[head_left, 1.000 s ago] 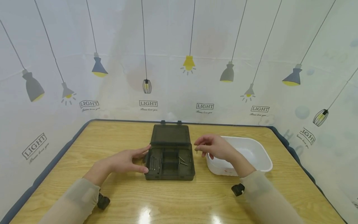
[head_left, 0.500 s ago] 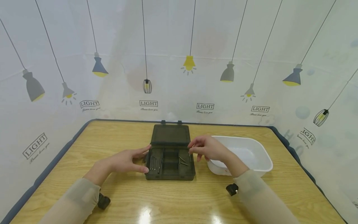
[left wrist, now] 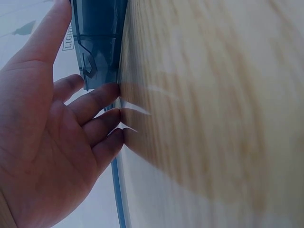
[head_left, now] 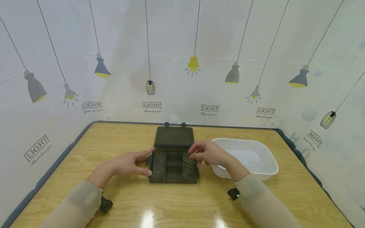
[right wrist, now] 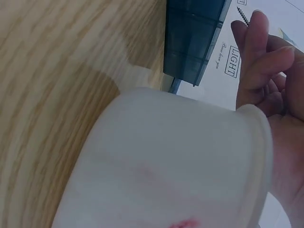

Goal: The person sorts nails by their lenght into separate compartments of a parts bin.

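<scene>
A dark translucent organizer box (head_left: pixel 173 180) stands on the table with its lid (head_left: pixel 174 136) folded back. Several long thin metal screws (head_left: pixel 157 166) lie in its left compartment, and shorter screws (head_left: pixel 186 164) in the right one. My left hand (head_left: pixel 129 163) rests at the box's left side, thumb at the front corner, fingers spread. In the left wrist view its fingertips (left wrist: pixel 112 90) touch the table. Over the right compartment, my right hand (head_left: pixel 209 153) pinches a small screw (right wrist: pixel 243 15), whose threaded end sticks out in the right wrist view.
A white plastic basin (head_left: pixel 271 172) stands right of the box, below my right forearm. Its outer wall (right wrist: pixel 161 156) fills much of the right wrist view and bears a red mark. A printed curtain (head_left: pixel 176 95) hangs behind the wooden table (head_left: pixel 176 205).
My right hand has moved left with the screw, from between the box and the basin to above the right compartment. The left hand has stayed in place.
</scene>
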Tool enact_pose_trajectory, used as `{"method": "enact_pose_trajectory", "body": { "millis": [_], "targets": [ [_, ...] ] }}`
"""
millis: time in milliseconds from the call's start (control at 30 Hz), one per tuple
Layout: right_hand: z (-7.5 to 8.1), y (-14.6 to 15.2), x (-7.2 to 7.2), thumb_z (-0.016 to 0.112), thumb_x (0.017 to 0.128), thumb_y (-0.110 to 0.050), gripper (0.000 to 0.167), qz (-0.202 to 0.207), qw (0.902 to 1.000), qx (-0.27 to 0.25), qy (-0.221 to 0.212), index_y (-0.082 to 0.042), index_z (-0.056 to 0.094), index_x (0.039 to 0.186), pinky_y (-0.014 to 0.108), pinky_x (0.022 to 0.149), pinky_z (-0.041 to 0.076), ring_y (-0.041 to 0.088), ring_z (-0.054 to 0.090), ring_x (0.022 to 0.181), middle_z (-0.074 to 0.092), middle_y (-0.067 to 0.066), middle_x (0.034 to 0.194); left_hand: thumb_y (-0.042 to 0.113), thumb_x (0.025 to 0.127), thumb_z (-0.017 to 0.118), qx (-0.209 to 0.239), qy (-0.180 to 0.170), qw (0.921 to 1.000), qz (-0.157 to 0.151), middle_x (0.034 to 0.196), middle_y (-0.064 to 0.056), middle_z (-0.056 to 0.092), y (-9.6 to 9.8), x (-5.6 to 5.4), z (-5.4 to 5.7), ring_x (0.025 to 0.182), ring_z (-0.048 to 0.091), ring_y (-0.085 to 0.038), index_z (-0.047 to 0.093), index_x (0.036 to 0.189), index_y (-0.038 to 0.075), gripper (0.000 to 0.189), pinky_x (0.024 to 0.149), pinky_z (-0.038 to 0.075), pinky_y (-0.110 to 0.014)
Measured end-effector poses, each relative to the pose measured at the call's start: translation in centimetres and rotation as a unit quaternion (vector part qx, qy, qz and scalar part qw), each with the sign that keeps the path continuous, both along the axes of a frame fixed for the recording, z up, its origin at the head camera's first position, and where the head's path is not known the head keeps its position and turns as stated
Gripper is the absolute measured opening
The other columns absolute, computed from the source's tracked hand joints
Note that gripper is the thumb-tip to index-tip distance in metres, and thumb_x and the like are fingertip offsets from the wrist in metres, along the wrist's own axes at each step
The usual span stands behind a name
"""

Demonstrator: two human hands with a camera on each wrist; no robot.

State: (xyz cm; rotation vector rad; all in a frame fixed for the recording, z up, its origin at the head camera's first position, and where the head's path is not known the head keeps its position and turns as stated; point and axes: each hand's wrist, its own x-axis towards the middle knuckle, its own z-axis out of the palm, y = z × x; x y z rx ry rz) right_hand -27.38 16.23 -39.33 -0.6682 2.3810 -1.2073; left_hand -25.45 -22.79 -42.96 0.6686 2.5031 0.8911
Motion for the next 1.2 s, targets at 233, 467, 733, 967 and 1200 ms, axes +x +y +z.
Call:
{"method": "enact_pose_trajectory", "body": {
  "millis": [233, 467, 733, 967, 1200],
  "targets": [
    [-0.1, -0.2, 0.1, 0.071, 0.109, -0.018, 0.023, 0.008, 0.9998, 0.019, 0.006, -0.005, 0.075, 0.127, 0.043, 0.056, 0.061, 0.04, 0.08, 0.081, 0.079, 0.017, 0.113, 0.059, 0.095, 0.082, -0.001, 0.004, 1.0, -0.002, 0.174, -0.014, 0.043, 0.1, -0.1, 0.0, 0.163, 0.041, -0.039, 0.018, 0.178, 0.032, 0.108, 0.133, 0.024, -0.07],
    [-0.1, -0.3, 0.4, 0.07, 0.109, -0.02, 0.024, -0.012, 0.9997, 0.022, 0.008, -0.005, 0.075, 0.127, 0.05, 0.066, 0.067, 0.023, 0.077, 0.076, 0.077, 0.017, 0.113, 0.059, 0.095, 0.082, -0.002, 0.004, 1.0, 0.0, 0.175, -0.014, 0.042, 0.2, -0.1, 0.2, 0.163, 0.04, -0.04, 0.019, 0.178, 0.031, 0.108, 0.133, 0.024, -0.07],
    [-0.5, -3.2, 1.5, 0.066, 0.111, -0.024, 0.033, -0.183, 0.9799, -0.059, 0.053, -0.005, 0.07, 0.138, 0.044, 0.095, 0.065, 0.026, 0.075, 0.105, 0.076, 0.015, 0.125, 0.059, 0.095, 0.082, -0.003, 0.008, 1.0, -0.003, 0.175, -0.014, 0.043, 0.2, 0.0, 0.5, 0.163, 0.04, -0.04, 0.019, 0.178, 0.029, 0.108, 0.133, 0.024, -0.071],
    [-1.3, -5.5, 0.7, 0.061, 0.113, -0.027, 0.043, -0.311, 0.9392, -0.133, 0.06, -0.007, 0.063, 0.151, 0.051, 0.118, 0.053, 0.033, 0.063, 0.138, 0.068, 0.015, 0.148, 0.057, 0.095, 0.083, 0.003, 0.009, 0.9999, -0.004, 0.174, -0.014, 0.044, 0.0, 0.1, 0.3, 0.163, 0.039, -0.041, 0.02, 0.178, 0.027, 0.109, 0.133, 0.023, -0.071],
    [-2.5, -6.0, -0.6, 0.06, 0.112, -0.019, 0.038, -0.371, 0.9086, -0.19, 0.024, -0.002, 0.066, 0.146, 0.05, 0.119, 0.051, 0.035, 0.063, 0.135, 0.068, 0.02, 0.144, 0.06, 0.107, 0.065, 0.002, 0.02, 0.9996, 0.02, 0.164, -0.019, 0.057, 0.3, -0.5, 0.6, 0.153, 0.054, -0.042, 0.013, 0.179, 0.018, 0.099, 0.128, 0.037, -0.066]
  ]
}}
